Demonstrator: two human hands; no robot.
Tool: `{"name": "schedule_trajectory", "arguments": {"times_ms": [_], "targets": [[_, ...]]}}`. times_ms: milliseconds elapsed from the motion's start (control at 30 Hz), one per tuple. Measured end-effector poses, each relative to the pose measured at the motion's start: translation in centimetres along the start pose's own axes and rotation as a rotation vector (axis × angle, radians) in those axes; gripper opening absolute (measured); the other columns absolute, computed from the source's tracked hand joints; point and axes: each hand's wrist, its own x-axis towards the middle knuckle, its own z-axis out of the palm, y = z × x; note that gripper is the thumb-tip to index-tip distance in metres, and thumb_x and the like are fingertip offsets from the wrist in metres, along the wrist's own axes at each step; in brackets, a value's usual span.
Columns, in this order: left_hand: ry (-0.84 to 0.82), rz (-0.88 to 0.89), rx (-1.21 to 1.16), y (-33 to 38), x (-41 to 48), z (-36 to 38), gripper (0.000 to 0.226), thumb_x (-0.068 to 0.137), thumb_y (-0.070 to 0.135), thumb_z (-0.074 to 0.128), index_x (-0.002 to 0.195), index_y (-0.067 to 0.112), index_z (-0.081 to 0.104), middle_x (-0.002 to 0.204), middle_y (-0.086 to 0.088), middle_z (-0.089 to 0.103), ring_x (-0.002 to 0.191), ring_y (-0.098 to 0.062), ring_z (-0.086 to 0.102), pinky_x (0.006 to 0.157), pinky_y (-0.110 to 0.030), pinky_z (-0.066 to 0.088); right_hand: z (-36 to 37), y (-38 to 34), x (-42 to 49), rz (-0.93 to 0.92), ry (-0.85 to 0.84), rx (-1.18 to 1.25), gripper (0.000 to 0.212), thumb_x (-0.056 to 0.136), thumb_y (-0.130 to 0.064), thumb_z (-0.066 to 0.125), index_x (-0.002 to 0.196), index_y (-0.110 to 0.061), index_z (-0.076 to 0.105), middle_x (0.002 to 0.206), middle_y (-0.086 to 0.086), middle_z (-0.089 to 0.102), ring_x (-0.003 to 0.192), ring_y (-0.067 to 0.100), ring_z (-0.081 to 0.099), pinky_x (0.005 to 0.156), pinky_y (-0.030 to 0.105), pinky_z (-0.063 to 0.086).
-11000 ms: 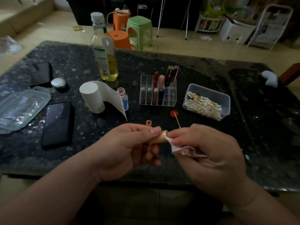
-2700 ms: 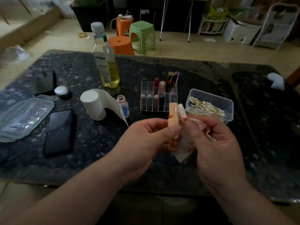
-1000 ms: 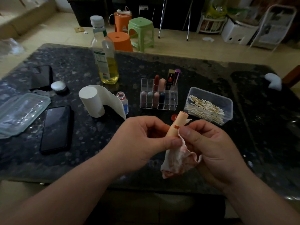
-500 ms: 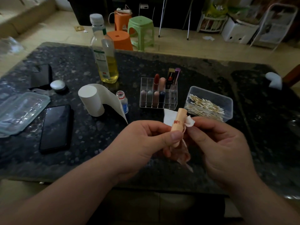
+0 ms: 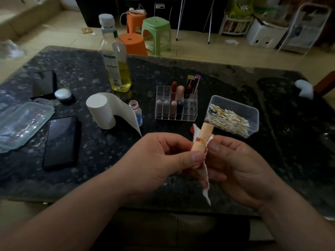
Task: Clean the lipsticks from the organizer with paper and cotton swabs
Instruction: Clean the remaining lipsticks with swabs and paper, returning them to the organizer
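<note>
Dark stone table [image 5: 208,84] holds the lot. Paper roll [image 5: 101,111] stands left of centre, swab box [image 5: 253,113] to the right, clear organizer [image 5: 192,113] btwn them w/ several lipsticks [image 5: 174,91] upright inside. Near the front edge, above the table: L hand [image 5: 157,160] pinches peach lipstick tube [image 5: 203,138] btwn thumb & fingers, tube tilted, red smear on its side. R hand [image 5: 241,171], fingers curled, presses stained paper scrap [image 5: 205,180] against the tube.

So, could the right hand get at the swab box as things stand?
Probably yes: the swab box stands open just beyond the right hand with nothing between, though its fingers pinch the paper.
</note>
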Motion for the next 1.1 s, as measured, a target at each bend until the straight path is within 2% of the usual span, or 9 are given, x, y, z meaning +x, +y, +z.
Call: {"name": "schedule_trajectory", "arguments": {"times_ms": [167,233,400,567,733,833,900,1033,1100], "targets": [[-0.154,-0.092,-0.129,0.1,0.0,-0.4,0.007,0.085,0.012,0.073,0.088,0.010,0.079,0.088,-0.013,0.075,0.086,-0.022,0.072,0.079,-0.028,0.058,0.0,-0.3,-0.3,0.001,-0.093,-0.074,0.030,0.069,-0.029,0.087,0.087,-0.007,0.078,0.062,0.005,0.062,0.045,0.003,0.048,0.037,0.012,0.036],[-0.224,-0.145,-0.221,-0.1,0.0,-0.4,0.010,0.086,0.015,0.072,0.089,0.006,0.077,0.087,-0.010,0.072,0.084,-0.018,0.071,0.078,-0.030,0.058,0.1,-0.2,-0.4,-0.007,-0.129,-0.072,0.033,0.068,-0.032,0.090,0.086,-0.007,0.078,0.059,0.004,0.062,0.042,0.003,0.048,0.037,0.012,0.035],[-0.280,-0.205,-0.330,-0.1,0.1,0.1,0.020,0.097,0.017,0.059,0.097,-0.001,0.067,0.080,0.000,0.069,0.068,-0.004,0.063,0.072,-0.028,0.053,0.1,0.2,-0.1,-0.041,-0.105,-0.050,0.038,0.062,-0.032,0.094,0.086,-0.008,0.077,0.075,0.016,0.071,0.061,0.027,0.062,0.059,0.033,0.053],[-0.225,-0.180,-0.177,-0.2,0.2,0.2,0.014,0.087,0.023,0.071,0.085,0.011,0.078,0.084,-0.005,0.071,0.070,-0.010,0.060,0.074,-0.028,0.054,0.0,0.3,0.2,-0.015,-0.126,-0.004,0.041,0.059,-0.024,0.094,0.084,-0.002,0.072,0.075,0.022,0.067,0.065,0.035,0.067,0.061,0.042,0.057],[-0.143,-0.169,-0.084,-0.2,0.1,0.0,0.021,0.075,0.023,0.084,0.084,0.006,0.077,0.081,-0.009,0.073,0.068,-0.013,0.065,0.066,-0.026,0.054,-0.6,0.1,0.3,-0.064,-0.173,-0.022,0.034,0.063,-0.018,0.092,0.084,-0.001,0.073,0.078,0.018,0.070,0.069,0.028,0.072,0.058,0.035,0.059],[-0.345,-0.232,-0.248,-0.3,-0.1,-0.3,0.019,0.080,0.024,0.081,0.081,0.006,0.073,0.073,-0.007,0.068,0.060,-0.009,0.061,0.067,-0.029,0.057,-0.7,-0.1,0.2,-0.044,-0.286,-0.015,0.033,0.074,-0.020,0.087,0.090,0.003,0.069,0.066,0.005,0.071,0.046,0.007,0.062,0.040,0.016,0.047],[-0.439,-0.257,-0.342,-0.6,-0.1,-0.7,0.029,0.083,0.026,0.081,0.088,0.001,0.069,0.075,-0.008,0.067,0.059,-0.008,0.060,0.069,-0.030,0.059,-0.7,0.0,0.3,-0.026,-0.384,0.008,0.027,0.085,-0.018,0.077,0.098,0.003,0.068,0.065,-0.002,0.071,0.041,0.000,0.057,0.037,0.011,0.042],[-0.447,-0.254,-0.397,-0.6,-0.1,-1.0,0.039,0.083,0.027,0.082,0.095,-0.006,0.064,0.076,-0.008,0.065,0.058,-0.008,0.058,0.069,-0.030,0.059,-0.8,-0.1,0.8,0.004,-0.538,0.171,0.022,0.100,-0.007,0.055,0.113,0.009,0.061,0.085,0.007,0.074,0.067,0.011,0.072,0.059,0.020,0.057],[-0.432,-0.246,-0.385,-0.4,-0.2,-1.1,0.040,0.081,0.028,0.083,0.094,-0.005,0.064,0.076,-0.008,0.065,0.058,-0.009,0.057,0.069,-0.030,0.058,-0.8,-0.1,0.8,0.030,-0.533,0.229,0.021,0.102,-0.005,0.051,0.112,0.011,0.058,0.087,0.009,0.073,0.073,0.016,0.072,0.066,0.026,0.059]]}}
